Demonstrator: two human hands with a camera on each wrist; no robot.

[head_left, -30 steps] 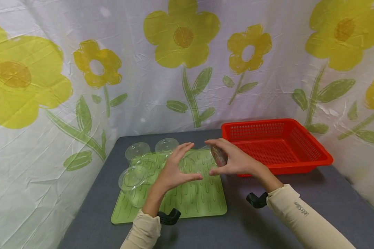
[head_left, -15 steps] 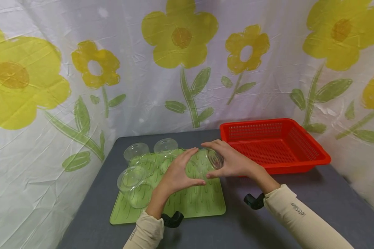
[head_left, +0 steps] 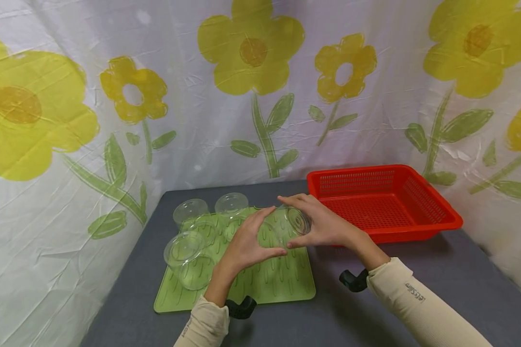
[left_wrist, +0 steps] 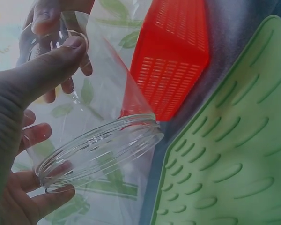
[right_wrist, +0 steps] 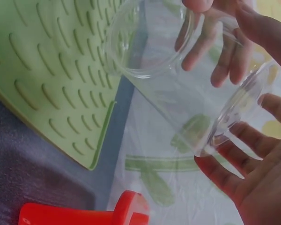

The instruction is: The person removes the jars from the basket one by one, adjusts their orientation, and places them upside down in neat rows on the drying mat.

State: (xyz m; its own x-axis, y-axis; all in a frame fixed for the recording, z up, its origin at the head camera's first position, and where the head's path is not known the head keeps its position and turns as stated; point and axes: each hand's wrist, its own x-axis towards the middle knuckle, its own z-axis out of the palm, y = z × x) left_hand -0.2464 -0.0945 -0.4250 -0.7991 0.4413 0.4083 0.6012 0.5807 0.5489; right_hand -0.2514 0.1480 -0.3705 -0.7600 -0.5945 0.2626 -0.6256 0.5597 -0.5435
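Both hands hold one clear plastic cup, tipped on its side above the green mat. My left hand curls its thumb and fingers round the open end. In the left wrist view, several close-set ridges circle the mouth near its fingertips. My right hand grips the base end, where concentric rings show. The right wrist view has that base against the right fingers. Other clear cups stand on the mat's left part: one in front, and more behind, including cups at the back left and back.
The green ridged mat lies on a dark grey table. A red slotted basket stands at the back right, behind the right hand. A flower-printed white curtain closes off the back and sides.
The hands have come slightly closer together around the cup, the left going right and the right going left. The cup has turned, showing more of its base. The standing cups have stayed put.
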